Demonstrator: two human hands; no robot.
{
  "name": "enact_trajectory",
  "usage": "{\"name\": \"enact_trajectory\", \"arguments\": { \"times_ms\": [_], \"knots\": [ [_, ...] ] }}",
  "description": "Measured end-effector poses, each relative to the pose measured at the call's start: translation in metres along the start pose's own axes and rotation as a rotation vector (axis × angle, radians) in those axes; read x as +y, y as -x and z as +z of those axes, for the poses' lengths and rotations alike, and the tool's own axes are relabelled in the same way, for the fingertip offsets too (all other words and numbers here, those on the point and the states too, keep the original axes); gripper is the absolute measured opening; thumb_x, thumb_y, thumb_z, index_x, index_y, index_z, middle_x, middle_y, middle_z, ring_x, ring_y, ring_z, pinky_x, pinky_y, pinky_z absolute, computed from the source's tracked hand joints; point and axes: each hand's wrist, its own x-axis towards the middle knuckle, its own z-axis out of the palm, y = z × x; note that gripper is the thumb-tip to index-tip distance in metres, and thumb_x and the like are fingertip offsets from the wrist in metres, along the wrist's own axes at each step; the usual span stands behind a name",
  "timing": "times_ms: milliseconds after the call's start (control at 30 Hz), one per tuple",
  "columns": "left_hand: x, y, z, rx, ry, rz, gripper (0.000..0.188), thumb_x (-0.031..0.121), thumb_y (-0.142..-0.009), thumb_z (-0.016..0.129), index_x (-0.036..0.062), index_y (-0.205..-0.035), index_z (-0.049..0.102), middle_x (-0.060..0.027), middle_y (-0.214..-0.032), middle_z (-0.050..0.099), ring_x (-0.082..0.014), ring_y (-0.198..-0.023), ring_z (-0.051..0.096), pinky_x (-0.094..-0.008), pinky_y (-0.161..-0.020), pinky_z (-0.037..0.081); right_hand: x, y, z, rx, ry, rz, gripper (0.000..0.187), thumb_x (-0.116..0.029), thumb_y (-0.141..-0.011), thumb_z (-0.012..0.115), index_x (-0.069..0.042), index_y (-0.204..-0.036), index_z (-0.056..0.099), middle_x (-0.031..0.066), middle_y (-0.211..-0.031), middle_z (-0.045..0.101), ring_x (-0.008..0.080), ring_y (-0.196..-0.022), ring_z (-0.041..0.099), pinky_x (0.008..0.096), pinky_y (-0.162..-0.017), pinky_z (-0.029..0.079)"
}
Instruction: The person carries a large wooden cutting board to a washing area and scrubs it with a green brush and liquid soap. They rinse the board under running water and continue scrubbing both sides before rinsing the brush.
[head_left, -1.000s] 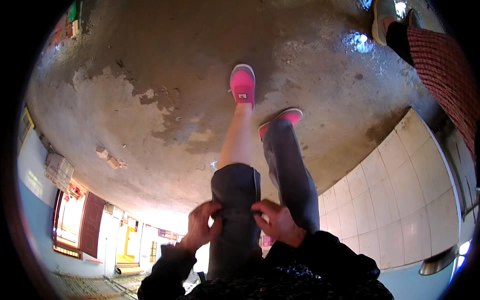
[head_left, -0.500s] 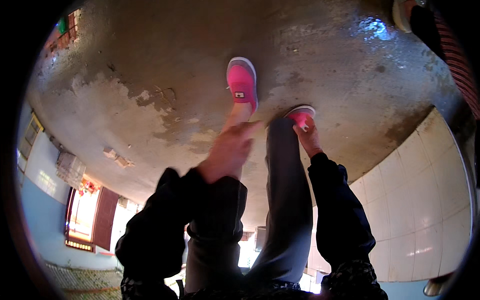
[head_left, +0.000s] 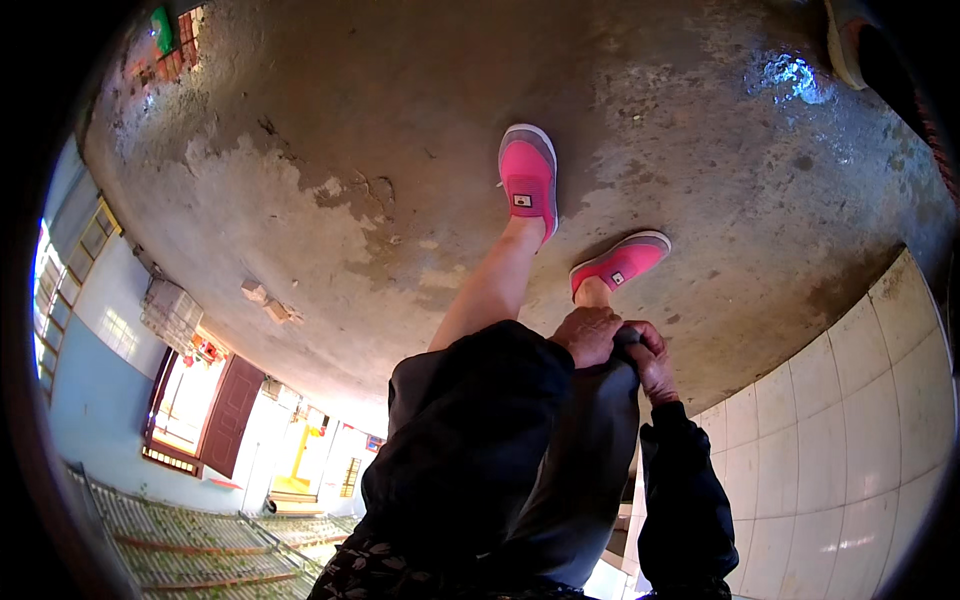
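My left hand (head_left: 588,337) is closed on the hem of the dark grey right trouser leg (head_left: 590,420), just above the bare ankle (head_left: 593,292). Across the same hem, my right hand (head_left: 655,370) pinches a bunched fold of the cloth. Its fingers are bent and close to those of the left hand. On the right foot is a pink and grey slip-on shoe (head_left: 622,262), turned outward. The matching left shoe (head_left: 528,178) stands farther forward. My left shin (head_left: 490,275) is bare, with that trouser leg up around the knee, partly hidden by my black sleeve.
Both feet rest on a damp, stained concrete floor (head_left: 330,240). A low white-tiled wall (head_left: 800,430) runs along the right. Brick pieces (head_left: 270,300) lie to the left, before a blue and white wall with a brown door (head_left: 233,415). Another person's shoe (head_left: 845,45) shows far right.
My left hand has moved from over the left leg across to the right trouser hem. My right hand has drawn back from beside the right shoe, and the ankle is now exposed.
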Motion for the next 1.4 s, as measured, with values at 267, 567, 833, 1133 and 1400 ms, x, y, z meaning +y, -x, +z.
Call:
{"name": "enact_trajectory", "arguments": {
  "times_ms": [267,567,833,1133,1400],
  "knots": [
    [-0.014,0.019,-0.015,0.031,-0.113,0.116,0.018,0.018,-0.079,0.057,0.0051,-0.091,0.06,-0.0143,-0.084,0.066,-0.0316,-0.08,0.065,-0.0453,-0.071,0.05,0.043,0.001,-0.029,-0.009,0.438,-0.148,0.017,-0.008,-0.078,0.067,-0.005,-0.091,0.057,0.002,-0.076,0.055,0.0125,-0.073,0.051,0.0274,-0.069,0.044],
    [0.102,0.099,-0.054,-0.052,0.025,-0.061,0.025,0.016,-0.08,0.054,-0.0035,-0.094,0.049,-0.0237,-0.078,0.063,-0.0394,-0.076,0.063,-0.049,-0.067,0.049,0.01,0.15,-0.004,0.198,0.154,-0.024,0.026,-0.017,-0.095,0.051,-0.002,-0.116,0.053,0.0083,-0.106,0.059,0.0199,-0.1,0.055,0.0316,-0.09,0.043],
    [0.152,0.184,-0.119,0.384,-0.172,0.123,0.041,0.017,-0.079,0.059,0.0055,-0.118,0.054,-0.0145,-0.125,0.052,-0.0335,-0.118,0.048,-0.0454,-0.096,0.041,-0.081,0.264,-0.002,0.341,0.05,0.011,0.037,-0.01,-0.095,0.051,0.0,-0.13,0.049,0.0111,-0.118,0.059,0.0162,-0.107,0.055,0.0276,-0.09,0.045],
    [0.103,0.282,-0.131,0.41,0.134,-0.455,0.046,0.031,-0.085,0.059,0.0034,-0.122,0.054,-0.0183,-0.119,0.056,-0.036,-0.109,0.055,-0.0467,-0.093,0.044,-0.146,0.292,-0.005,0.144,0.424,-0.036,0.044,-0.012,-0.088,0.059,-0.004,-0.131,0.049,0.0122,-0.124,0.054,0.0194,-0.108,0.056,0.0319,-0.09,0.047],
    [0.069,0.265,-0.081,0.589,0.259,-0.417,0.02,0.023,-0.086,0.055,0.0057,-0.079,0.06,-0.0199,-0.077,0.063,-0.0412,-0.076,0.062,-0.0498,-0.069,0.049,-0.154,0.326,-0.01,0.171,0.631,0.031,0.042,-0.016,-0.089,0.06,-0.004,-0.128,0.053,0.0174,-0.117,0.061,0.0237,-0.111,0.057,0.0359,-0.094,0.046]
  ]
}}
